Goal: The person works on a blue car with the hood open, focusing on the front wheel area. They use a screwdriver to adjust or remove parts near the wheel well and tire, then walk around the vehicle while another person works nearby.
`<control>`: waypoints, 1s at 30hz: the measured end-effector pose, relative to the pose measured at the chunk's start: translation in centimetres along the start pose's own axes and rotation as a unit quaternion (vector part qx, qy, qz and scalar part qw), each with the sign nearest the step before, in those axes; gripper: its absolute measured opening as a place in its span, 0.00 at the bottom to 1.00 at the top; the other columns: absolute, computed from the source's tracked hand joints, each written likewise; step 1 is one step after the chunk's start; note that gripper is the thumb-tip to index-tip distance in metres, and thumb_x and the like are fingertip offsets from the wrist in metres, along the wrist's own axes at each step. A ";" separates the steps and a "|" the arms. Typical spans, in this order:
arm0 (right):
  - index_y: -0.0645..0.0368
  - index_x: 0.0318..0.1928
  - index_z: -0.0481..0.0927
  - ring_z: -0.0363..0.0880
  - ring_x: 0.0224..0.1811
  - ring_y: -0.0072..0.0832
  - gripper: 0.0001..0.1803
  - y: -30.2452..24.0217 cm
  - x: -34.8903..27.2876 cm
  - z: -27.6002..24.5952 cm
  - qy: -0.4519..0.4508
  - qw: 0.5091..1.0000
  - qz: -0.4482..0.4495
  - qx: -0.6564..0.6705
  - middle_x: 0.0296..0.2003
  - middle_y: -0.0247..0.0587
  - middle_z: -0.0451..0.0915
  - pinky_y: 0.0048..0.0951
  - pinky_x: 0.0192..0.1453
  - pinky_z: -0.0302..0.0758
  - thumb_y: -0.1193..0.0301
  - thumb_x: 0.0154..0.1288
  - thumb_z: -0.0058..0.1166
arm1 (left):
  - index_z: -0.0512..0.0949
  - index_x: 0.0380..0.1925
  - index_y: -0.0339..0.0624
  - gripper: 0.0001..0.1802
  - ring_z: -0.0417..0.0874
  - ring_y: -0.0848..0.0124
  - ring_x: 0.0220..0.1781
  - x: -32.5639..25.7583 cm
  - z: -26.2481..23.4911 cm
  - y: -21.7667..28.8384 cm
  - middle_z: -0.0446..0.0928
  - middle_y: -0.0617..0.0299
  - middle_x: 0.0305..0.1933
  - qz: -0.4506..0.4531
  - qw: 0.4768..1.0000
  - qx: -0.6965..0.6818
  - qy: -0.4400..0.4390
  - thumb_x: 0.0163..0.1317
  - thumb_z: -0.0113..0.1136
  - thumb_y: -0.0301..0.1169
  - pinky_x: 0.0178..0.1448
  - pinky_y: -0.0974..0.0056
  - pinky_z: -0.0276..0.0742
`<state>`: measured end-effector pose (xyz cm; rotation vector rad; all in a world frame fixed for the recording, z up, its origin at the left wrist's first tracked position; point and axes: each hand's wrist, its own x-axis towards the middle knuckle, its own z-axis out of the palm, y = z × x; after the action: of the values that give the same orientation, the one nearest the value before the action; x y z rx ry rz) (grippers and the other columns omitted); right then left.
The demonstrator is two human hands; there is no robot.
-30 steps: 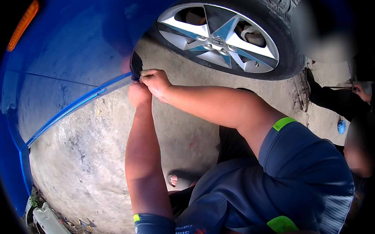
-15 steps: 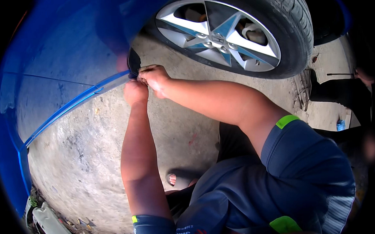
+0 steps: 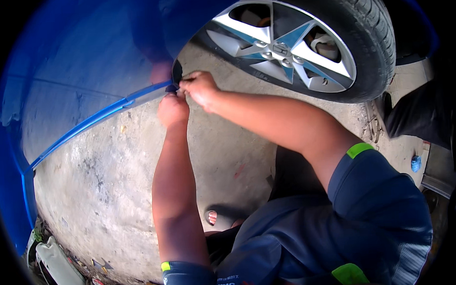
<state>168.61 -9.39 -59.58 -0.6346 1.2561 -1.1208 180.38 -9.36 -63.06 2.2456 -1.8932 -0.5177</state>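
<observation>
Both hands meet at the lower corner of the blue car body panel (image 3: 99, 51), where it ends at the wheel opening. My left hand (image 3: 174, 110) is closed just under the blue sill edge (image 3: 106, 110), fingers pressed up against the corner. Close beside it, my right hand (image 3: 202, 88) pinches at the same spot with its fingers together. A narrow black piece (image 3: 177, 71) lines the edge of the opening just above the fingertips. Whatever small part sits between the fingers is too hidden to name.
A wheel with a silver and blue rim (image 3: 280, 50) stands to the right of my hands. Another person's dark-clothed leg (image 3: 420, 115) is at the far right, near a crumpled blue item (image 3: 415, 163). A whitish panel (image 3: 61, 269) and debris lie at the lower left.
The wheel and panel corner sit slightly farther right in view; both hands stay at the corner. At the far right, the other person's leg has shifted and their hand with a thin rod is gone from view.
</observation>
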 end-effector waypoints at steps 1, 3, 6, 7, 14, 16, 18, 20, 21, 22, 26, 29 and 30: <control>0.69 0.40 0.81 0.83 0.34 0.31 0.07 0.1 0.8 -0.6 -0.019 0.997 -0.041 -0.064 0.33 0.48 0.85 0.31 0.43 0.78 0.78 0.63 0.57 | 0.84 0.36 0.42 0.30 0.84 0.46 0.47 -0.2 -0.4 0.5 0.84 0.45 0.42 -0.010 1.000 -0.003 -0.002 0.66 0.51 0.59 0.50 0.48 0.80; 0.67 0.42 0.83 0.84 0.39 0.35 0.10 0.2 2.2 -1.8 -0.045 0.976 -0.097 -0.191 0.37 0.51 0.86 0.33 0.47 0.78 0.74 0.63 0.59 | 0.84 0.37 0.41 0.39 0.83 0.45 0.49 -0.2 -0.4 0.9 0.83 0.44 0.43 -0.024 1.000 -0.011 -0.013 0.65 0.44 0.68 0.51 0.48 0.79; 0.62 0.45 0.84 0.83 0.47 0.43 0.12 -1.9 1.4 -1.8 -0.081 0.923 -0.125 -0.354 0.42 0.50 0.85 0.37 0.53 0.77 0.69 0.63 0.60 | 0.84 0.38 0.42 0.38 0.83 0.45 0.50 -0.4 -0.5 0.9 0.83 0.44 0.44 -0.044 0.999 -0.024 -0.007 0.66 0.44 0.67 0.51 0.48 0.79; 0.61 0.45 0.84 0.82 0.48 0.44 0.13 -2.4 1.4 -2.0 -0.094 0.904 -0.135 -0.394 0.43 0.50 0.85 0.38 0.54 0.77 0.69 0.63 0.59 | 0.84 0.38 0.42 0.37 0.83 0.46 0.50 -0.4 -0.5 1.0 0.83 0.44 0.44 -0.043 0.999 -0.020 -0.006 0.66 0.44 0.67 0.51 0.48 0.79; 0.58 0.50 0.82 0.80 0.53 0.47 0.16 -4.0 1.5 -2.0 -0.122 0.773 -0.177 -0.596 0.48 0.50 0.82 0.43 0.57 0.77 0.65 0.66 0.55 | 0.84 0.39 0.41 0.37 0.83 0.47 0.50 -0.3 -0.3 1.3 0.83 0.45 0.45 -0.040 0.999 -0.004 -0.003 0.66 0.45 0.66 0.52 0.48 0.79; 0.58 0.48 0.83 0.81 0.51 0.47 0.15 -4.6 1.4 -1.8 -0.133 0.773 -0.174 -0.595 0.46 0.51 0.83 0.42 0.56 0.76 0.64 0.65 0.56 | 0.84 0.40 0.40 0.37 0.83 0.45 0.50 -0.3 -0.3 1.2 0.83 0.43 0.45 -0.036 0.999 -0.011 0.001 0.67 0.45 0.64 0.53 0.48 0.78; 0.57 0.47 0.84 0.81 0.50 0.47 0.15 -4.7 1.8 -1.9 -0.143 0.785 -0.160 -0.581 0.44 0.51 0.84 0.42 0.55 0.76 0.64 0.64 0.56 | 0.83 0.41 0.38 0.36 0.81 0.43 0.50 -0.3 -0.6 1.3 0.82 0.39 0.44 -0.025 0.999 -0.024 -0.003 0.68 0.44 0.62 0.53 0.46 0.77; 0.57 0.47 0.85 0.81 0.50 0.47 0.15 -4.6 2.5 -2.0 -0.152 0.808 -0.134 -0.553 0.44 0.51 0.84 0.42 0.55 0.76 0.65 0.63 0.56 | 0.83 0.41 0.38 0.36 0.82 0.43 0.49 -0.3 -0.7 1.5 0.82 0.41 0.43 -0.018 1.000 -0.010 -0.004 0.68 0.45 0.62 0.52 0.46 0.77; 0.58 0.48 0.85 0.82 0.50 0.46 0.15 -4.6 2.6 -1.7 -0.147 0.813 -0.124 -0.550 0.45 0.52 0.84 0.40 0.55 0.77 0.66 0.64 0.56 | 0.83 0.40 0.38 0.36 0.82 0.43 0.49 -0.2 -0.9 1.4 0.83 0.42 0.42 -0.017 1.000 -0.004 -0.003 0.67 0.46 0.62 0.52 0.47 0.77; 0.58 0.47 0.85 0.82 0.49 0.45 0.15 -4.3 2.9 -1.8 -0.152 0.832 -0.123 -0.519 0.44 0.52 0.84 0.40 0.54 0.77 0.66 0.63 0.56 | 0.84 0.39 0.39 0.36 0.82 0.44 0.48 0.2 -0.7 0.9 0.83 0.43 0.42 -0.006 1.000 -0.004 -0.010 0.67 0.46 0.63 0.51 0.47 0.78; 0.64 0.45 0.84 0.82 0.41 0.36 0.14 -3.1 3.5 -2.4 -0.168 0.895 -0.096 -0.402 0.38 0.47 0.84 0.35 0.47 0.77 0.69 0.63 0.57 | 0.83 0.36 0.41 0.33 0.83 0.45 0.46 0.3 -0.6 -0.2 0.83 0.45 0.41 0.041 0.997 -0.047 -0.033 0.68 0.48 0.62 0.49 0.48 0.79; 0.65 0.43 0.84 0.78 0.34 0.28 0.13 -2.9 3.5 -2.7 -0.178 0.917 -0.051 -0.353 0.33 0.41 0.82 0.30 0.41 0.76 0.69 0.64 0.58 | 0.82 0.36 0.42 0.27 0.83 0.44 0.44 -1.3 -1.0 0.2 0.84 0.45 0.39 0.034 0.986 -0.163 -0.008 0.70 0.49 0.55 0.48 0.47 0.78; 0.65 0.43 0.83 0.76 0.32 0.26 0.12 -2.9 3.6 -2.6 -0.183 0.921 -0.036 -0.342 0.32 0.39 0.82 0.29 0.39 0.75 0.69 0.64 0.59 | 0.82 0.37 0.42 0.25 0.83 0.44 0.44 -1.9 -0.9 0.4 0.84 0.46 0.39 0.025 0.978 -0.209 0.010 0.70 0.50 0.53 0.48 0.47 0.78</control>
<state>164.96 -13.19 -59.16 -1.3579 1.2881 -0.5507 180.04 -7.67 -61.75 1.9201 -1.6380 -0.7954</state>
